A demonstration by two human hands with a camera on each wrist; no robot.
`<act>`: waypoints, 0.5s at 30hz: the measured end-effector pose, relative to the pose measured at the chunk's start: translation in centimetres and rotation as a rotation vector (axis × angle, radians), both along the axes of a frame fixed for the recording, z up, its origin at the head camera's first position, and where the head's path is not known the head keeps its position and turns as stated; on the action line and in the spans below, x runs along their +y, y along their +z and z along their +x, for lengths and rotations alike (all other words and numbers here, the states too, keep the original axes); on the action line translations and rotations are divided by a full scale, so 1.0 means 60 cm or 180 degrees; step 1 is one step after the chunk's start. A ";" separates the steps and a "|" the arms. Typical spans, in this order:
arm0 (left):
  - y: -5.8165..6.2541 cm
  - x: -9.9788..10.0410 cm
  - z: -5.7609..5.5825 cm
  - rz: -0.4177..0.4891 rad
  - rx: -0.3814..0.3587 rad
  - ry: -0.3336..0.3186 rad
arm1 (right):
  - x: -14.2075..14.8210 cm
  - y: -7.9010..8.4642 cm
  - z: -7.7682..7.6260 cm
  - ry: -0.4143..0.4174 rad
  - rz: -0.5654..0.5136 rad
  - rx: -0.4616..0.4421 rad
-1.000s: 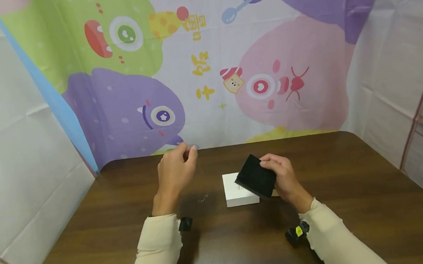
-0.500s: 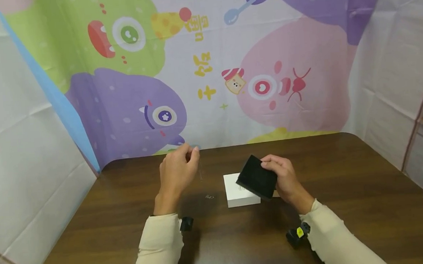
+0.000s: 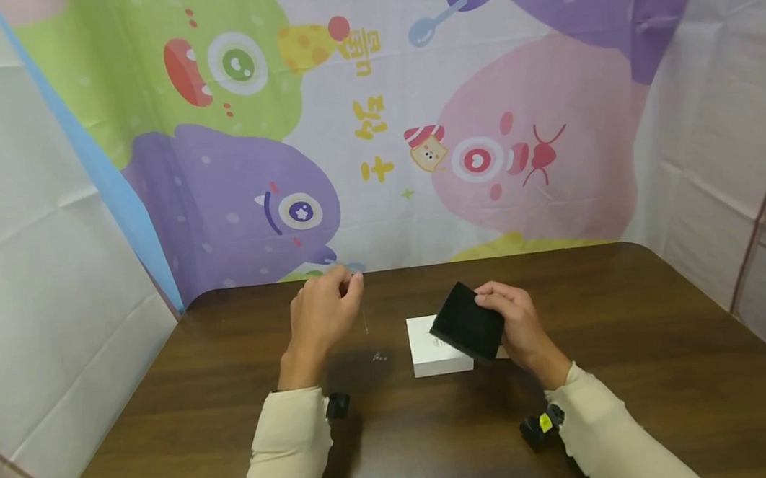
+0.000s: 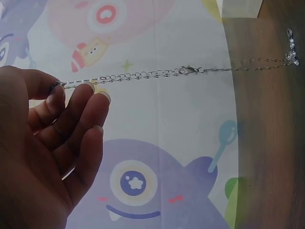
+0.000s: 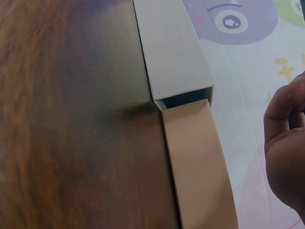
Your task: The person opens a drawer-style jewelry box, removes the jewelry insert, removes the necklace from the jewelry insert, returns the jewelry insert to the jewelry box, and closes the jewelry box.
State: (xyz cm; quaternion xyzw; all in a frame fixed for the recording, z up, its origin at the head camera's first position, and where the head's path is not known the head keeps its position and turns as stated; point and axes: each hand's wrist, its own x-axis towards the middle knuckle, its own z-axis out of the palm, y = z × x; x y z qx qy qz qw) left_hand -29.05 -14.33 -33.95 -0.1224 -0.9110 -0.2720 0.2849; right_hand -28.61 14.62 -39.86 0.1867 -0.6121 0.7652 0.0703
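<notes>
My left hand (image 3: 324, 307) pinches the end of a thin silver necklace (image 4: 143, 76) between thumb and index finger; the other fingers are loosely bent. The chain hangs down past its lobster clasp (image 4: 189, 70) to a cluster of small shiny pieces (image 4: 292, 57) at the bottom, which shows over the table in the head view. My right hand (image 3: 520, 325) grips a flat black square pad (image 3: 468, 321) by its right edge, thumb on top. The pad is tilted and partly covers a white box (image 3: 424, 345) in the head view.
The white box lies on the dark wooden table (image 3: 235, 391). A tan inner drawer (image 5: 198, 162) sticks out of its sleeve, with a dark gap between them. Behind the table hangs a cartoon-printed cloth (image 3: 382, 217); pale sheets flank it on both sides.
The hanging necklace has swung slightly to the right and turned, its bottom cluster now looking more bunched. Both hands keep their grips and stay nearly in place; the head view shifts a little.
</notes>
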 end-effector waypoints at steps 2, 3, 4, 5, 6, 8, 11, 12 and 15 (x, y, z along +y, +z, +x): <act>-0.001 0.000 0.000 -0.0008 -0.0043 0.0004 | 0.000 -0.001 0.000 0.0002 0.0002 0.0003; -0.002 0.000 0.000 -0.0012 -0.0062 0.0007 | 0.000 -0.002 0.000 0.0002 0.0001 0.0005; -0.002 0.000 0.000 -0.0018 -0.0082 0.0011 | 0.000 -0.002 0.000 -0.0002 -0.0002 0.0009; -0.003 0.000 -0.001 -0.0026 -0.0097 0.0018 | 0.000 -0.002 0.000 -0.0002 -0.0003 0.0012; -0.003 0.000 -0.001 -0.0032 -0.0109 0.0023 | 0.000 -0.003 0.000 -0.0003 -0.0006 0.0014; -0.003 0.000 -0.001 -0.0043 -0.0122 0.0031 | 0.000 -0.003 0.000 -0.0003 -0.0012 0.0021; -0.002 0.000 -0.001 -0.0061 -0.0147 0.0032 | -0.001 -0.003 -0.001 0.0005 -0.0017 0.0033; -0.002 0.000 -0.001 -0.0071 -0.0164 0.0031 | -0.001 -0.002 -0.001 0.0008 -0.0017 0.0040; -0.003 -0.001 -0.001 -0.0118 -0.0232 0.0023 | -0.001 -0.002 -0.001 0.0014 -0.0012 0.0053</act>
